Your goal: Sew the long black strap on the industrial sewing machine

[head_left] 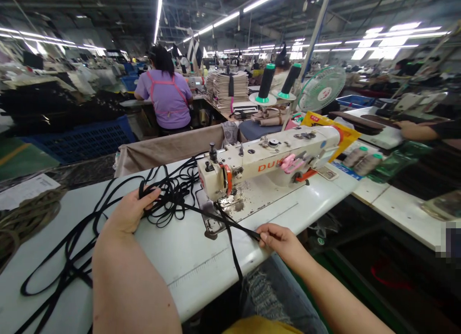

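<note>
Long black strap lies in loose loops over the left side of the white sewing table. My left hand grips part of this tangle, fingers curled round several strands. At the table's front edge my right hand pinches the strap between thumb and fingers. Between both hands the strap runs taut, passing in front of the sewing machine's needle area. Another length passes down from the presser foot and hangs over the front edge. Whether strap lies under the foot, I cannot tell.
Pink-handled snips rest on the machine. Two black thread cones and a green fan stand behind it. A fabric-lined bin borders the table's far side. A person in a purple shirt sits beyond; another person's arm reaches in at right.
</note>
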Tool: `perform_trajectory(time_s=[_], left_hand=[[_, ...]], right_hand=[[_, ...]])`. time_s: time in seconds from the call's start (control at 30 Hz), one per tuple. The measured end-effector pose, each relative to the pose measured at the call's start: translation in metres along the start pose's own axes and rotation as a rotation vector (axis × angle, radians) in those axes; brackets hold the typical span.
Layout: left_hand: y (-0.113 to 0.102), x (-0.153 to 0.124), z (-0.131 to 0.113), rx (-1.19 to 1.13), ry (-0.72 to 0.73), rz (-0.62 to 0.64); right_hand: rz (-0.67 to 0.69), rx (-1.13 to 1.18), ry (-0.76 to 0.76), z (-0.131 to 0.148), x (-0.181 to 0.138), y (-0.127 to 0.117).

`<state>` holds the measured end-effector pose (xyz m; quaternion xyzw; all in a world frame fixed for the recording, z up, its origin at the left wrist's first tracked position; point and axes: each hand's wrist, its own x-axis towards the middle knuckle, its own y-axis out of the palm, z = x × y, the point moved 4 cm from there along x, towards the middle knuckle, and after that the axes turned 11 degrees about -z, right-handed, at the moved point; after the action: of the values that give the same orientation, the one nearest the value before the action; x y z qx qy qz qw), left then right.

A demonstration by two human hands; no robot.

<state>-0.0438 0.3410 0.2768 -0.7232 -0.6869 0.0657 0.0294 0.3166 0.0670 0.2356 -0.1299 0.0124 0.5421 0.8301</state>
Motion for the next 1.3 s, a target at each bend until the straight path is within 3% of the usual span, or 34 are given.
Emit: perform_trajectory(time_s=[0.37,0.67,1.3], left_hand=[[-0.004,0.005,0.000,-0.207,-0.040,-0.152],[0.003,-0.001,-0.011,-0.304,-0.054,-0.188],[0.005,0.000,-0.015,-0.358,-0.041,-0.262]], right_hand=[[0.036,0.036,0.008,-0.004,0.000,0.001],[0.005,-0.005,-0.010,-0.012,0.009,0.003],[0.024,-0.005,0.030,-0.002,0.004,0.006]])
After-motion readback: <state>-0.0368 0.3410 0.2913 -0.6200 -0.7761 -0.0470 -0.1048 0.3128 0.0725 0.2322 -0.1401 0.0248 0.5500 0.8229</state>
